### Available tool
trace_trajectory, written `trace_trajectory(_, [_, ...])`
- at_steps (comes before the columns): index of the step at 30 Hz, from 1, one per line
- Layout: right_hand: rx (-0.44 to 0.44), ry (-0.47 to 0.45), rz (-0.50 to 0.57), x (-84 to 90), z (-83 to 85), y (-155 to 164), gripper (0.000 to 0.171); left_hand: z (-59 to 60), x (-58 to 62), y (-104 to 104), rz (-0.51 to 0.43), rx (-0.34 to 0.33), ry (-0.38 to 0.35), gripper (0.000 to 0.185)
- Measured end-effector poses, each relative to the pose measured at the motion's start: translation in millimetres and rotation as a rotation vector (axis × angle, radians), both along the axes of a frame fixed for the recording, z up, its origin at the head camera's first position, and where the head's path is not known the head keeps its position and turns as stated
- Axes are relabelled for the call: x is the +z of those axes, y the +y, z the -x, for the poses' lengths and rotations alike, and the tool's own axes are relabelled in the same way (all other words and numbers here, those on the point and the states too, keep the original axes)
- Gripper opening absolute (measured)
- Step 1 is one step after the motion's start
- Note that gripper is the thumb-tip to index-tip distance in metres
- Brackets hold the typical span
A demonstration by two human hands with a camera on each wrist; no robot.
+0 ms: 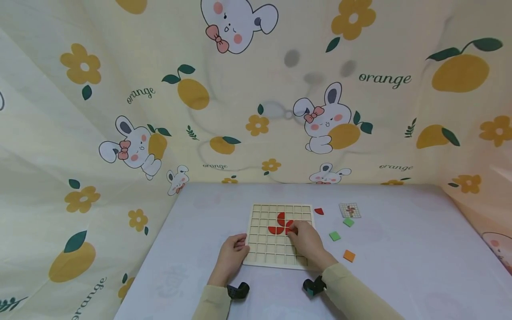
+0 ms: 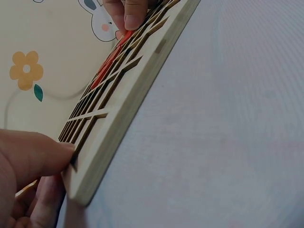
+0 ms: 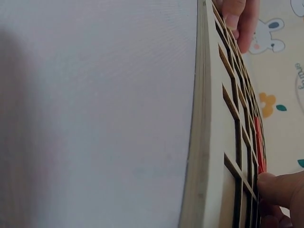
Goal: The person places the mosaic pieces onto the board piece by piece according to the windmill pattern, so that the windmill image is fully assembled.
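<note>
A pale wooden grid board point(image 1: 276, 249) lies flat on the table. Three red quarter-round pieces point(image 1: 280, 224) sit in its middle cells, forming part of a pinwheel. My right hand point(image 1: 306, 240) reaches over the board and pinches a red piece point(image 1: 290, 226) at a cell beside them; its fingertips point(image 2: 130, 16) show over the red pieces point(image 2: 111, 57). My left hand point(image 1: 232, 255) grips the board's left edge point(image 2: 118, 128), thumb point(image 2: 38, 156) on top. The left hand's fingers point(image 3: 240, 19) curl over the board's far edge point(image 3: 202, 118).
To the right of the board lie a loose red piece point(image 1: 318, 211), a small pattern card point(image 1: 350, 210), two green squares point(image 1: 348, 222) point(image 1: 334, 236) and an orange square point(image 1: 349, 255). A printed curtain point(image 1: 256, 111) closes in the table's back and sides.
</note>
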State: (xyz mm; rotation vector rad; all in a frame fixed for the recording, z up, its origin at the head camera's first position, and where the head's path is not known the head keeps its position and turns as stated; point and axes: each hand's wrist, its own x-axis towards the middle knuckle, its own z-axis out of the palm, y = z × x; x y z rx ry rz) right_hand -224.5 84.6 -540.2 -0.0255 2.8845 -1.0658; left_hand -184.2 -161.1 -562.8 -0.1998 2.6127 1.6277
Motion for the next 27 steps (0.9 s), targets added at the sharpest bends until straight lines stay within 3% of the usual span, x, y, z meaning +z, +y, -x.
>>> trace_trajectory(12, [0.003, -0.018, -0.034, 0.4, -2.4, 3.4, 0.019, -0.3, 2.1, 1.2, -0.006, 0.015, -0.009, 0.043])
trace_trajectory(20, [-0.049, -0.044, -0.009, -0.6, 0.5, 5.1, 0.006, 0.2, 1.2, 2.1, -0.004, 0.005, -0.007, 0.043])
trace_trajectory(27, [-0.001, -0.017, -0.026, -2.7, -0.8, 6.9, 0.014, 0.1, -0.9, 0.1, -0.004, 0.009, -0.016, 0.044])
